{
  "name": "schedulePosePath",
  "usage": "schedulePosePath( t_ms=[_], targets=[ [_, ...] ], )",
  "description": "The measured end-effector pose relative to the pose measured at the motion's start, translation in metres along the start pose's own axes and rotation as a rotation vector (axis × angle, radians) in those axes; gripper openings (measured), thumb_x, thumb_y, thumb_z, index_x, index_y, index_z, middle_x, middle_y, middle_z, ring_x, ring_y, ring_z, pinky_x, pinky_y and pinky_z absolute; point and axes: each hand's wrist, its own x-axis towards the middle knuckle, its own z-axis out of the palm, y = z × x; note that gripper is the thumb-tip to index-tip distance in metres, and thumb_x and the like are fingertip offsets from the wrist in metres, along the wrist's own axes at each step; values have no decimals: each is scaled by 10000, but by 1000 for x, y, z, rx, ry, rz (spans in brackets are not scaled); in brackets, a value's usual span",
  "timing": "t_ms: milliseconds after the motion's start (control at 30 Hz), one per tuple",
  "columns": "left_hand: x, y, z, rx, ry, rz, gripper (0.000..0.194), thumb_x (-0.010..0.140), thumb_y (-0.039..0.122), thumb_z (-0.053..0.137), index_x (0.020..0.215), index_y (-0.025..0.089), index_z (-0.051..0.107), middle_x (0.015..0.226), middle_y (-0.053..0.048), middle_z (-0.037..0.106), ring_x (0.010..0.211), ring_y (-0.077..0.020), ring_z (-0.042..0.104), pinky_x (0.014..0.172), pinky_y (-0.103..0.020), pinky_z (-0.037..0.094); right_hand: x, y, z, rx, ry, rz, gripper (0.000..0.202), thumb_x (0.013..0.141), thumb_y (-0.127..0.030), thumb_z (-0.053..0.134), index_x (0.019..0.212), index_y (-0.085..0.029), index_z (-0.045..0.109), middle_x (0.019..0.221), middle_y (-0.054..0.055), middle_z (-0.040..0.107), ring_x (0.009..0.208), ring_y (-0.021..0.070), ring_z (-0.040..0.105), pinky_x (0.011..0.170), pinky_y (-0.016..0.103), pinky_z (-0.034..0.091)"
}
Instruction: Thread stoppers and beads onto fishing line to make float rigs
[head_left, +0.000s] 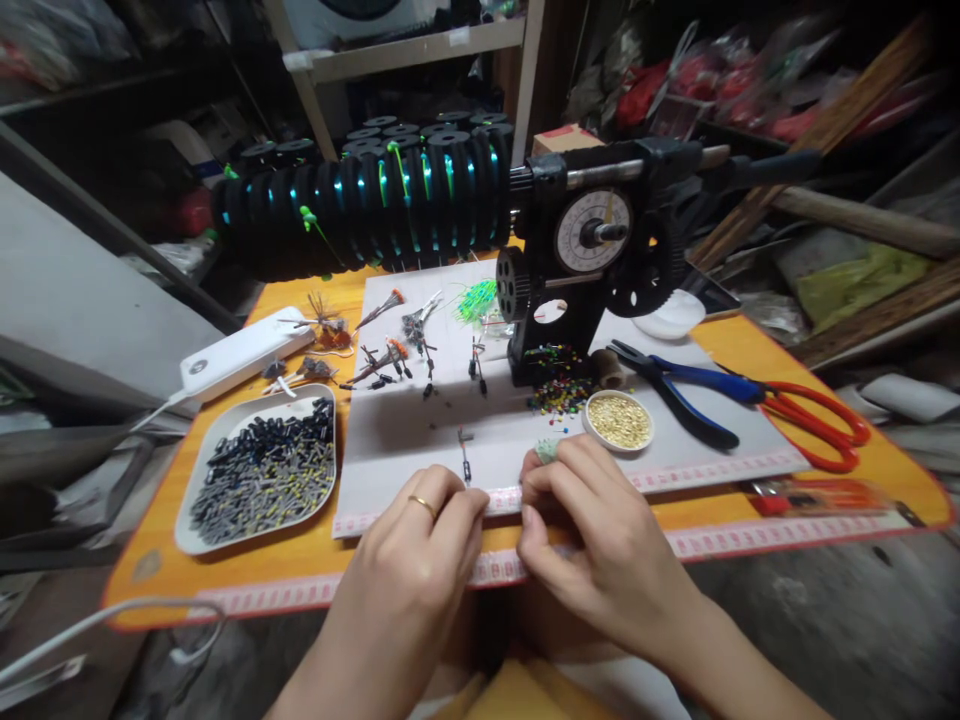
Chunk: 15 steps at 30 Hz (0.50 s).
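My left hand [420,550], with a gold ring on one finger, is closed at the front edge of the white board [397,440]. Its fingertips are pressed together; whatever is in them is hidden or too small to name. Just beyond them lies a small dark fitting with a thin stem [466,466]. To the right, my right hand [600,520] is curled, thumb and forefinger close together, their grip too small to make out. A pale green wrap [546,451] shows at one of its fingers. Beside that hand stands a round dish of gold beads [619,420].
A tray of small black and grey parts [262,470] stands left, near a white power bank [244,355]. Behind is a black winding machine [577,230] carrying spools [360,215]. Colored pins [559,390], pliers [675,390], red-handled scissors [817,425] and a cutter [825,497] lie right.
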Motion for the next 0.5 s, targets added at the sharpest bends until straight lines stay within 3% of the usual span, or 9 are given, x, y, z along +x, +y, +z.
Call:
schedulePosePath(
  t_ms=[200,500],
  targets=[
    [-1,0,1,21,20,-12,146,965,78,491,1027,178,579,913,-46,572,802,-193,585,708,-308,473,-1,0,0,7,2,-5,146,831,-27,518,791,-165,495,794,39,469,785,199,444,685,345,394],
    [-3,-8,0,-141,76,-87,135,914,46,568,945,171,611,857,-30,572,800,-169,579,728,-295,473,0,0,0,13,-1,-8,164,829,-23,513,806,-183,484,790,29,458,782,201,439,677,346,387]
  ],
)
